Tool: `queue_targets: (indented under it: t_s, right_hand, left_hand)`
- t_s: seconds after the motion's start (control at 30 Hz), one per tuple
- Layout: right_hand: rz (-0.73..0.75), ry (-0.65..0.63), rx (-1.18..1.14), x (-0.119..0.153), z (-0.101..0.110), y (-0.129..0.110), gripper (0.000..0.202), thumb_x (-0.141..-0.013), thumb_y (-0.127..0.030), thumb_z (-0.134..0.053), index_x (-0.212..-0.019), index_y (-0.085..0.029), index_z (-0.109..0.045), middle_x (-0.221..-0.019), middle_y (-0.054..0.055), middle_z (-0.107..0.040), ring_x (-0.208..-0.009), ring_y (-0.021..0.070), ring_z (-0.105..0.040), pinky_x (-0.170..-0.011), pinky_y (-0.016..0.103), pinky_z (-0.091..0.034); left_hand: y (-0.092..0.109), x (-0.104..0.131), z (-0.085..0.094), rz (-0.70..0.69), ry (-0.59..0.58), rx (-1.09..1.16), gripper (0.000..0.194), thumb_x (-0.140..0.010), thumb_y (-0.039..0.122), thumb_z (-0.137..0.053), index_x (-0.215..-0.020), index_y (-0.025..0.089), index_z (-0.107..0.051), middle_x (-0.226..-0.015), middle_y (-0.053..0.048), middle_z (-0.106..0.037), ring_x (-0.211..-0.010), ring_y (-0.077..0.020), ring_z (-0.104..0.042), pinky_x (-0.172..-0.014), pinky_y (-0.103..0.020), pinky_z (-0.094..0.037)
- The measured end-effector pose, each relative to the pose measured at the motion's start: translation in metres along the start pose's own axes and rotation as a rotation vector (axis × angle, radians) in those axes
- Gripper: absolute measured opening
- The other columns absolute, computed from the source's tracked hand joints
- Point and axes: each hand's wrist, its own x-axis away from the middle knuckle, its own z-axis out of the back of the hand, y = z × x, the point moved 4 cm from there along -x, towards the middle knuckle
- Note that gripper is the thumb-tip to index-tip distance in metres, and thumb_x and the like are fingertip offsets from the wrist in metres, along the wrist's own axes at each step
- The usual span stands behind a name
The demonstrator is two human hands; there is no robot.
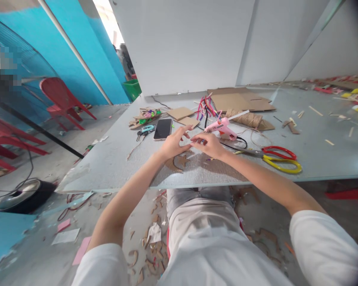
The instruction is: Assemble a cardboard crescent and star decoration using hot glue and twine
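Note:
My left hand (175, 143) is over the table, thumb stretched to the right and fingers apart, curving forward. My right hand (208, 144) meets it at the fingertips, its fingers drawn together. Whatever may be between these tips is too small to make out. Below the left hand lie a brown cardboard crescent (173, 165) and a cardboard star (183, 160). A pink glue gun (223, 127) rests just beyond the right hand. Scissors (282, 159) with red and yellow handles lie beside my right forearm. A black phone (162, 129) is beyond the left hand.
On the grey table (107, 163) are a twine roll (246, 119), cardboard sheets (238, 98), pipe cleaners (205, 106) and keys (143, 131). Wooden sticks (315, 110) are scattered at right. A white panel (191, 43) stands behind. Red chairs (59, 97) are at left.

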Motion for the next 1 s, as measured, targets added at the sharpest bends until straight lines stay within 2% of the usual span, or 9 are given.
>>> queue_targets:
  t_s: [0.17, 0.4, 0.57, 0.77, 0.9, 1.0]
  right_hand:
    - [0.024, -0.025, -0.063, 0.0, 0.001, -0.005, 0.03, -0.087, -0.042, -0.056, -0.087, -0.016, -0.073, -0.087, 0.006, -0.074, -0.073, 0.015, -0.063, -0.064, 0.027, -0.045]
    - [-0.009, -0.059, -0.155, 0.001, -0.002, -0.007, 0.028, -0.081, -0.042, -0.063, -0.089, -0.018, -0.073, -0.089, 0.006, -0.073, -0.078, 0.0164, -0.064, -0.06, 0.025, -0.044]
    - [0.01, 0.006, -0.179, -0.001, 0.0, -0.006, 0.026, -0.082, -0.041, -0.061, -0.079, -0.018, -0.072, -0.084, 0.005, -0.072, -0.074, 0.0157, -0.062, -0.06, 0.026, -0.043]
    - [-0.031, 0.091, -0.127, -0.003, 0.006, 0.002, 0.032, -0.084, -0.048, -0.06, -0.08, -0.018, -0.071, -0.081, 0.005, -0.071, -0.072, 0.0159, -0.06, -0.06, 0.027, -0.043]
    - [-0.018, 0.125, -0.107, -0.004, 0.008, 0.003, 0.031, -0.086, -0.046, -0.058, -0.083, -0.018, -0.071, -0.078, 0.004, -0.069, -0.072, 0.0162, -0.06, -0.063, 0.028, -0.044]
    - [0.004, 0.107, -0.122, -0.004, 0.008, 0.002, 0.028, -0.086, -0.041, -0.057, -0.088, -0.018, -0.072, -0.085, 0.006, -0.07, -0.072, 0.016, -0.061, -0.063, 0.028, -0.045]
  left_hand:
    - [0.004, 0.0, 0.003, -0.072, 0.056, -0.002, 0.057, -0.083, 0.028, -0.066, -0.136, 0.023, -0.046, -0.126, -0.01, -0.061, -0.092, -0.0142, -0.065, -0.074, -0.026, -0.05]
    - [0.012, 0.002, 0.003, -0.145, 0.071, -0.051, 0.041, -0.085, 0.031, -0.063, -0.125, 0.021, -0.055, -0.111, -0.008, -0.065, -0.092, -0.0157, -0.065, -0.074, -0.027, -0.051]
    - [0.017, 0.002, 0.004, -0.159, 0.103, -0.055, 0.037, -0.086, 0.038, -0.065, -0.119, 0.02, -0.059, -0.106, -0.008, -0.066, -0.088, -0.0155, -0.065, -0.071, -0.026, -0.051]
    - [0.016, 0.002, 0.006, -0.128, 0.113, -0.057, 0.043, -0.085, 0.049, -0.067, -0.117, 0.021, -0.061, -0.104, -0.008, -0.067, -0.086, -0.0158, -0.064, -0.072, -0.027, -0.051]
    - [0.017, 0.002, 0.006, -0.128, 0.099, -0.075, 0.041, -0.086, 0.047, -0.066, -0.117, 0.021, -0.062, -0.107, -0.008, -0.067, -0.085, -0.0157, -0.064, -0.077, -0.029, -0.052]
    - [0.016, 0.002, 0.005, -0.115, 0.062, -0.081, 0.039, -0.087, 0.041, -0.066, -0.119, 0.02, -0.062, -0.113, -0.01, -0.066, -0.087, -0.0155, -0.064, -0.078, -0.028, -0.052]
